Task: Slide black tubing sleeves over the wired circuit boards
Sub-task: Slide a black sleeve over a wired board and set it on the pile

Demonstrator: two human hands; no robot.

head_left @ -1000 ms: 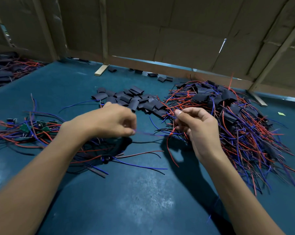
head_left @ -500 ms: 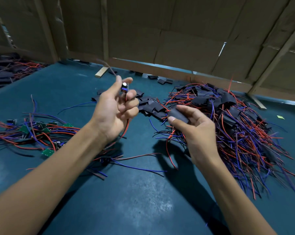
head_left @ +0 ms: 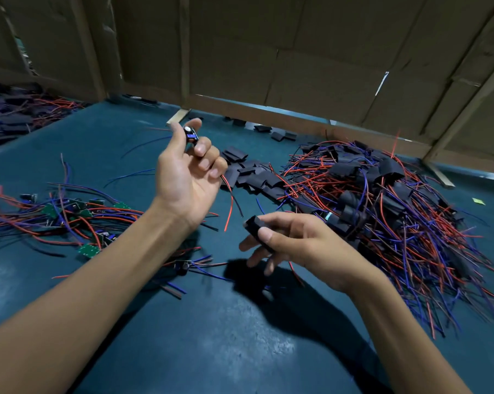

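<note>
**Board in my left, sleeve in my right**

My left hand is raised above the table, palm turned toward me, and I'm pinching a small circuit board between thumb and fingertips — it sits right at the top of my grip. Its red and black wires trail down past my palm and hang loose over the teal table.

Lower and to the right, my right hand holds one black tubing sleeve, thumb pressed on top of it and the index finger behind; the other fingers hang spread below. The sleeve's open end points up and left, toward the board, but the two are well apart — nothing is threaded yet.

Just behind my hands lies a scatter of loose sleeves, flat and black, touching the edge of the big heap of sleeved boards with red and blue wires on my right. To my left sits the pile of bare green boards, wires tangled every which way. One stray wired piece lies on the table under my left forearm. Cardboard walls close off the back of the bench.
</note>
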